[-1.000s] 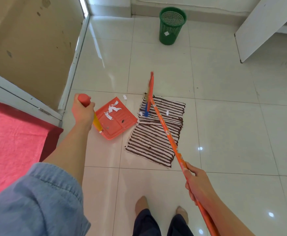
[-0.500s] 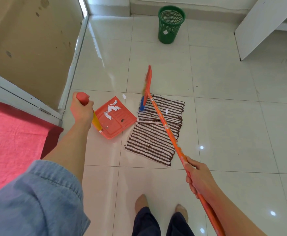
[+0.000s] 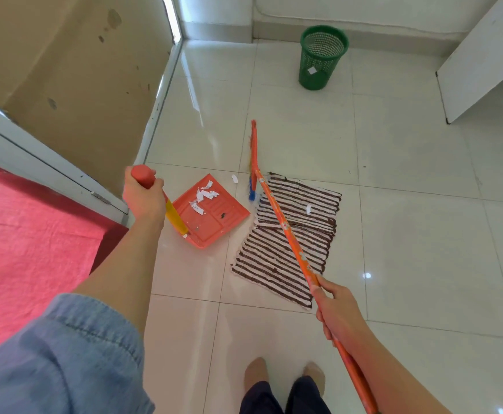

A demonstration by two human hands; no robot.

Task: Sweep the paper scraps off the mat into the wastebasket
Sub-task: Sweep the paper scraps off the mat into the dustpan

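A brown-and-white striped mat (image 3: pixel 286 252) lies on the tiled floor, with one white paper scrap (image 3: pixel 309 208) on its far part. My left hand (image 3: pixel 142 198) grips the upright handle of an orange dustpan (image 3: pixel 211 216) that rests on the floor left of the mat and holds several white scraps. Another scrap (image 3: pixel 234 178) lies on the tile just beyond the pan. My right hand (image 3: pixel 338 312) grips the long orange broom handle (image 3: pixel 286 231); the broom head (image 3: pixel 253 162) stands at the mat's far left corner. A green mesh wastebasket (image 3: pixel 322 56) stands far off by the wall.
A door frame and brown wall (image 3: pixel 74 94) close the left side, with a red cloth (image 3: pixel 26 234) below it. A white panel (image 3: pixel 480 61) leans at the far right. My feet (image 3: pixel 283 375) stand on glossy tiles just short of the mat.
The broom head has moved left, off the mat's surface to its far left corner. The view has shifted, so the wastebasket sits further right. Both hands keep their grips.
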